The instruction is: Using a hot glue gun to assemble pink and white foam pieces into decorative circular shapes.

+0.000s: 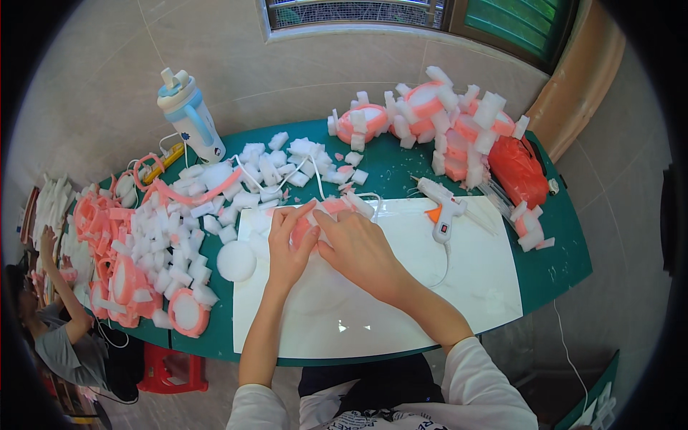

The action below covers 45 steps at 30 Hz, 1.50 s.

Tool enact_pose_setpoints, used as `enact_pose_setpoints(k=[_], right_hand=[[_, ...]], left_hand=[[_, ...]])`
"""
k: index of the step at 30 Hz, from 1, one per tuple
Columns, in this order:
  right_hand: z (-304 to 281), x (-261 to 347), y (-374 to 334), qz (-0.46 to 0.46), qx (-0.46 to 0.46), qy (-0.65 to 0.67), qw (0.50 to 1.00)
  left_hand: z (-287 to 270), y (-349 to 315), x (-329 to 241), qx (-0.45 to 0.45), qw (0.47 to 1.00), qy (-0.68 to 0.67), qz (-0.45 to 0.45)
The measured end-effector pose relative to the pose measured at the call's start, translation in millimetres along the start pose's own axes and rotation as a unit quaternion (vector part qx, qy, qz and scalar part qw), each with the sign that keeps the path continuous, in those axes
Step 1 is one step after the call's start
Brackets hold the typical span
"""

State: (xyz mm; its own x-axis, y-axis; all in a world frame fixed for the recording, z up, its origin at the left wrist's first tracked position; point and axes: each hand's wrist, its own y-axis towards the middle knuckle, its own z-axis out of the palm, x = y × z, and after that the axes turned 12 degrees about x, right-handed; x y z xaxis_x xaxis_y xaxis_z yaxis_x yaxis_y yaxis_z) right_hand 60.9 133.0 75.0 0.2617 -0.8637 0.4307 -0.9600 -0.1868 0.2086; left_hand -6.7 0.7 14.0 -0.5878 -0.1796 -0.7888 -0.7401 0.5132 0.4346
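Over the white board (401,315), both hands close around a pink foam piece (301,231) with pale bits at its far side. My left hand (289,251) grips its left side, with thumb and fingers bent around it. My right hand (360,254) presses on it from the right, its fingers curled. Much of the piece is hidden beneath the hands. A white foam disc (236,261) lies left of my left hand. To the right of my right hand, a white glue gun (441,209) with an orange trigger rests on the board, its cord trailing toward me.
White foam blocks (161,247) and pink foam rings (100,218) are heaped at left. A bottle (192,118) stands behind them. Pink-and-white foam assemblies (430,107) and a red plastic bag (517,170) fill the back right. Another person (64,330) sits at far left near a red stool (172,369).
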Motion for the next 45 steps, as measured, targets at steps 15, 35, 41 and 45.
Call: enact_pose_setpoints(k=[15, 35, 41, 45], right_hand=[[-3.0, -8.1, 3.8, -0.009, 0.062, 0.003, 0.998], [-13.1, -14.2, 1.3, -0.025, 0.068, 0.011, 0.997], [-10.6, -16.2, 3.3, -0.019, 0.066, 0.016, 0.998], [-11.2, -17.7, 2.0, -0.017, 0.065, 0.017, 0.998]], left_hand=[[-0.1, -1.0, -1.3, 0.018, 1.0, 0.022, -0.001], [-0.2, -1.8, -5.6, 0.034, 0.999, 0.017, -0.005], [1.7, -1.8, -5.4, 0.012, 0.998, 0.054, -0.015], [3.6, -0.9, -4.1, -0.002, 0.999, 0.046, 0.012]])
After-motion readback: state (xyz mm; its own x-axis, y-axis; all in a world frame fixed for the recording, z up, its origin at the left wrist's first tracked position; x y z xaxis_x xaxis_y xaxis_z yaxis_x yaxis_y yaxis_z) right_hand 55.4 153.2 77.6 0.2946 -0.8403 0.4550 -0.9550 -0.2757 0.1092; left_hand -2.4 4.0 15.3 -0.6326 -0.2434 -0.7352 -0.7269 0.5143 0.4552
